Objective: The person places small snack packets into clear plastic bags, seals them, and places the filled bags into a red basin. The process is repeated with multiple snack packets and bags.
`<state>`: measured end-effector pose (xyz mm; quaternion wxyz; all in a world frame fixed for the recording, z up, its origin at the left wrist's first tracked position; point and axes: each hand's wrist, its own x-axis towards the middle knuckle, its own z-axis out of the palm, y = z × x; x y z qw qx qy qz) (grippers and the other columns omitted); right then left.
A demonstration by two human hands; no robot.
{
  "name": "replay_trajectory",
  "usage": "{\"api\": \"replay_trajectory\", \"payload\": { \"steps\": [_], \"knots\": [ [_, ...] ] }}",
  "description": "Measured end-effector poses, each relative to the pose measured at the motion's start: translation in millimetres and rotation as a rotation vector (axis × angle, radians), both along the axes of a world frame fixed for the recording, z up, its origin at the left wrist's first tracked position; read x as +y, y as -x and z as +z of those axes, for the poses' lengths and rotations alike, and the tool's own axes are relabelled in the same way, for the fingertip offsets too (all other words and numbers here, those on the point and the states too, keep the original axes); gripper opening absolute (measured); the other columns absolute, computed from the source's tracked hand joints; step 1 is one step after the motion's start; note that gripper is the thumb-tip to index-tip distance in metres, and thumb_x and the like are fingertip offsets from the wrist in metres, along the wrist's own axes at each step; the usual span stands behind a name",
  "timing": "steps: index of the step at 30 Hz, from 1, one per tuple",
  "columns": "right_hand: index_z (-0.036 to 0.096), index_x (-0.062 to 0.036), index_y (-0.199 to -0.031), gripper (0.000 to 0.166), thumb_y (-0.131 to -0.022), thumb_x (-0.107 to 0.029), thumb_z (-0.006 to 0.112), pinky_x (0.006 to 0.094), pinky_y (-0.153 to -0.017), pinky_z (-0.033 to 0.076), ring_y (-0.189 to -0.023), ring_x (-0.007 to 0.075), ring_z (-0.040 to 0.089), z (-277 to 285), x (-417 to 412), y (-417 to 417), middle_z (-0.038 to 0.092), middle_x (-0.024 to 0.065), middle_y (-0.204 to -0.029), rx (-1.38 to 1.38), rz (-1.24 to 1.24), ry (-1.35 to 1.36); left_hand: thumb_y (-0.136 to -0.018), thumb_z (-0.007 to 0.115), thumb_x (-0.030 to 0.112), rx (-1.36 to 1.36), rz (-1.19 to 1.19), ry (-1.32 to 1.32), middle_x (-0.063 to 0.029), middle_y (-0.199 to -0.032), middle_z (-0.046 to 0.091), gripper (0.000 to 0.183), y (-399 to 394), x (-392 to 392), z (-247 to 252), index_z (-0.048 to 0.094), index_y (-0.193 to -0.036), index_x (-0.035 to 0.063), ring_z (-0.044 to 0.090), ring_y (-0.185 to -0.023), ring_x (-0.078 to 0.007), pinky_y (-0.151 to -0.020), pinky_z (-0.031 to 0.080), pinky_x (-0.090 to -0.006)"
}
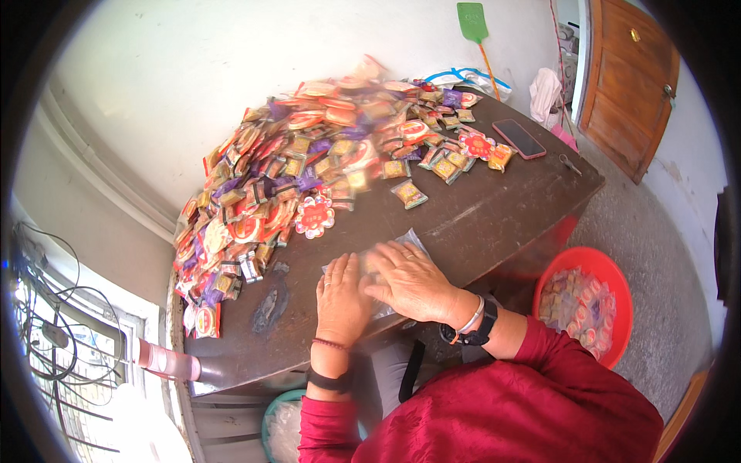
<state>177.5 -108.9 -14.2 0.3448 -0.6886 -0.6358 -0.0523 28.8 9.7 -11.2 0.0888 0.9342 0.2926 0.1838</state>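
Note:
Both palms are down on a clear plastic bag (412, 238) that lies flat near the front edge of the dark brown table (463, 228). My left hand (343, 298) covers its left side, fingers pointing away from me. My right hand (414, 280) rests across the middle and right side, slightly blurred. Most of the bag and whatever is in it are hidden under the hands. Beyond them rises a large pile of small wrapped snacks (301, 150) in red, purple and yellow packets. A red flower-shaped card (314, 216) and a single yellow packet (409, 194) lie at its near edge.
A phone (519, 139) and keys (570, 164) lie at the table's right end. On the floor to the right stands a red basin (624, 307) of filled clear bags. A teal basin (272, 425) with clear plastic bags sits below the table. A pink-tinted bottle (173, 362) lies at the left corner.

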Motion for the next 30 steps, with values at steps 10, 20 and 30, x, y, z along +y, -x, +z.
{"api": "replay_trajectory", "payload": {
  "steps": [10,20,30],
  "knots": [
    [0.054,-0.0006,-0.143,0.073,-0.095,-0.055,0.067,0.0529,-0.121,0.032,-0.14,0.0417,0.047,-3.1,-0.9,-5.9,0.055,0.0241,-0.143,-0.051,0.026,0.028,-0.102,0.059,0.034,-0.026,-0.006,0.025,-0.0226,-0.149,0.053,0.061,8.9,12.5,-3.8,0.049,-0.152,0.0012,0.048,-0.14,-0.0404,-0.119,0.035,-0.0507],
    [0.049,0.0093,-0.147,0.089,-0.095,-0.061,0.063,0.0497,-0.122,0.03,-0.143,0.0393,0.048,-7.6,-9.1,-14.0,0.057,0.0266,-0.146,-0.124,-0.014,0.007,-0.108,0.05,0.038,-0.016,-0.003,0.073,-0.0244,-0.155,0.049,0.061,25.5,16.0,-2.7,0.043,-0.158,0.0039,0.044,-0.145,-0.0404,-0.124,0.029,-0.0505],
    [0.057,0.0097,-0.134,0.05,-0.104,-0.03,0.056,0.0508,-0.121,0.033,-0.138,0.0432,0.051,-6.5,-10.6,-26.2,0.06,0.0292,-0.14,0.083,0.067,-0.013,-0.106,0.053,0.028,-0.11,-0.069,0.014,-0.0257,-0.156,0.049,0.055,33.7,6.5,8.6,0.048,-0.155,0.0034,0.042,-0.147,-0.0429,-0.124,0.028,-0.0524]
  ]
}}
